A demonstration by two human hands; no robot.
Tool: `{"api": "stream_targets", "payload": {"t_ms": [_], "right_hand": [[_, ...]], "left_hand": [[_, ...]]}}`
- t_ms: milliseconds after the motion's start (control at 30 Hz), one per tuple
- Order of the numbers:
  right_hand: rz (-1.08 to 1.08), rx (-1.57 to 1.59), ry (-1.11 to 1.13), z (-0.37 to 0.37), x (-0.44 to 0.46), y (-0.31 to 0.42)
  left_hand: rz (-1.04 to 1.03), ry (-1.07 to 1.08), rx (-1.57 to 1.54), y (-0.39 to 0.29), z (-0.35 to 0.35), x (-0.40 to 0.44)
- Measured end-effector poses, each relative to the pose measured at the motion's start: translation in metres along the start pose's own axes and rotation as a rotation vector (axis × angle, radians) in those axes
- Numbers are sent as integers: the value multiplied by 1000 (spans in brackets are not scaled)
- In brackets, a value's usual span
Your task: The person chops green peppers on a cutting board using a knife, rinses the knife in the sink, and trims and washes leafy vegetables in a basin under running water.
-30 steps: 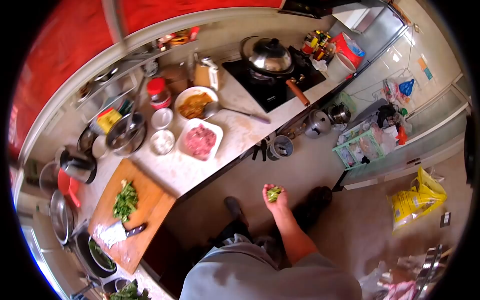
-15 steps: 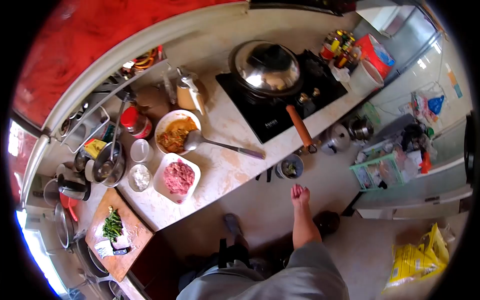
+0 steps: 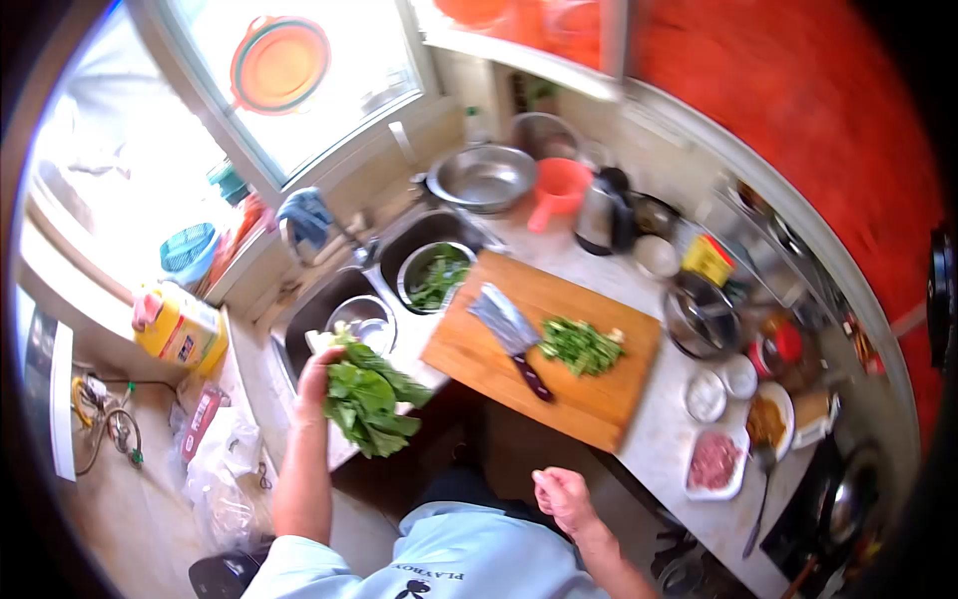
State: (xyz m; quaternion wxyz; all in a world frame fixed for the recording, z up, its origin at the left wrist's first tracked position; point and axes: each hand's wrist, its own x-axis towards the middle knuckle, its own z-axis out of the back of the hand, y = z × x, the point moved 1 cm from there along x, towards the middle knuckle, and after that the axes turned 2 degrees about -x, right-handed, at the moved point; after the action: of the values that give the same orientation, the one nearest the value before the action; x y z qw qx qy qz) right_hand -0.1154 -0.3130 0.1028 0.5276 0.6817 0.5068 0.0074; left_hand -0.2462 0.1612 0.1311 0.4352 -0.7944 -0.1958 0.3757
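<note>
My left hand (image 3: 316, 377) is closed round the stem end of a bunch of leafy greens (image 3: 371, 401), held up in front of the sink. The leaves hang to the right. My right hand (image 3: 565, 499), curled into a loose fist with nothing visible in it, is in front of my body, below the wooden cutting board (image 3: 467, 351). On the board lie a cleaver (image 3: 507, 324) with a dark handle and a pile of chopped greens (image 3: 579, 346). More greens (image 3: 436, 282) sit in a metal bowl in the right sink basin. Another metal bowl (image 3: 365, 321) stands in the left basin.
A wide metal basin (image 3: 481, 178), red scoop (image 3: 561, 190) and kettle (image 3: 602, 215) stand behind the board. Right of it are minced meat (image 3: 715, 461) in a white dish, a bowl of white powder (image 3: 706, 395) and the stove. A yellow jug (image 3: 180, 327) stands left.
My view has swung from the stove side to the sink and cutting board. A bunch of greens is now in my left hand, which was out of view before. My right hand has closed.
</note>
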Motion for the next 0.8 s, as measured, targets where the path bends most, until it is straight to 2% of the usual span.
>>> {"api": "stream_targets", "payload": {"t_ms": [33,100,133,167,233,300,400,433,467,500,633,700,767,800], "right_hand": [[-16,-185,77,-36,28,19],[87,-458,160,-106,100,56],[173,-502,145,-140,138,69],[262,-545,120,-179,179,83],[589,-764,8,-236,235,114],[731,-966,79,-279,286,126],[584,-1052,238,-315,338,128],[648,-1038,248,-319,354,125],[556,-1077,309,-327,362,129],[466,-1108,369,-335,366,134],[614,-1216,367,-335,395,110],[618,-1418,338,-326,406,112],[413,-1259,379,-314,421,121],[292,-1138,426,-321,418,134]], "left_hand": [[60,-30,-95,6,12,17],[81,-4,31,-2,11,34],[93,1,53,-5,10,43],[5,21,85,-5,14,63],[14,14,79,-29,-10,67],[12,73,33,-52,-19,79],[61,59,-22,-67,2,101],[75,46,-40,-71,11,109],[89,41,-21,-72,22,115],[70,-24,88,-77,29,118],[-47,-222,563,-84,50,121],[-139,-276,893,-98,64,117],[-48,-395,974,-92,100,119],[-9,-405,756,-82,107,121]]}}
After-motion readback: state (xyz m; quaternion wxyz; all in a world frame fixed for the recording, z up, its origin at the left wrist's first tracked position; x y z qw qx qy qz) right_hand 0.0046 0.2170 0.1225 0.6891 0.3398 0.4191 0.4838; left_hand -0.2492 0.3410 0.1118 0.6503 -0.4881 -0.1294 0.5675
